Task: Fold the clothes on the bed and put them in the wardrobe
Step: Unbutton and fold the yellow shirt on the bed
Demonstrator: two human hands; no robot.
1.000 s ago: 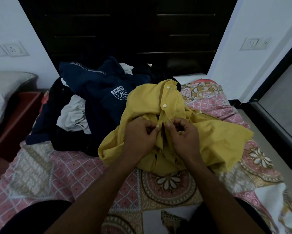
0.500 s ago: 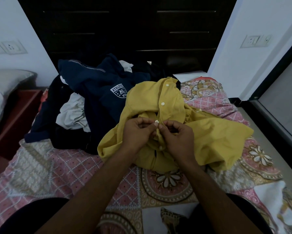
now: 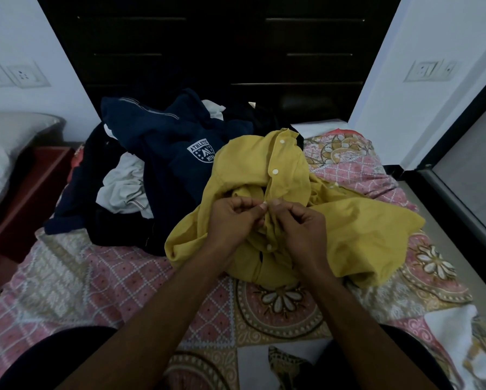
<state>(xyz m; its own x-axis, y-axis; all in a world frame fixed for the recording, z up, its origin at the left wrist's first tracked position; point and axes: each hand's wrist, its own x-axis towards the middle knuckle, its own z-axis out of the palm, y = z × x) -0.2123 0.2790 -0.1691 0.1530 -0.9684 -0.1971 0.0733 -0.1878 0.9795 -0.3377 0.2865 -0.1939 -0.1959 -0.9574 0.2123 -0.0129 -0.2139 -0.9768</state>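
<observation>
- Cloth of the yellow shirt (image 3: 362, 235) looks thin, light and soft. It slumps in deep creases, so I judge it will keep no shape of its own and will sag wherever it is not held.
- The shirt lies crumpled on the bed (image 3: 95, 277), close in front of the person. Its collar end points away toward the dark wardrobe front (image 3: 222, 52), and its left edge touches the heap of unfolded clothes.
- The left hand (image 3: 230, 220) and right hand (image 3: 300, 223) meet over the button strip at the shirt's middle. The fingers (image 3: 247, 213) of both are curled and clamped on the fabric, thumbs and forefingers pinching the two front edges together at a small white button (image 3: 262, 204).
- The step in hand seems to be fastening the front, so the two halves do not slide apart during folding. Whether this button is through its hole cannot be told.
- For buttoning, the best hold is a pinch right beside the button and its hole. Loose cloth further off would simply give way under a push.
- For the fold to come, I would take it by the shoulder seams or hem corners and spread it flat.
- The weave does not look slippery, and nothing here is fragile except perhaps the button threads.
- In the heap, the navy sweatshirt (image 3: 174, 153) looks thicker and heavier, and a pale garment (image 3: 123, 190) beside it is also unfolded.
</observation>
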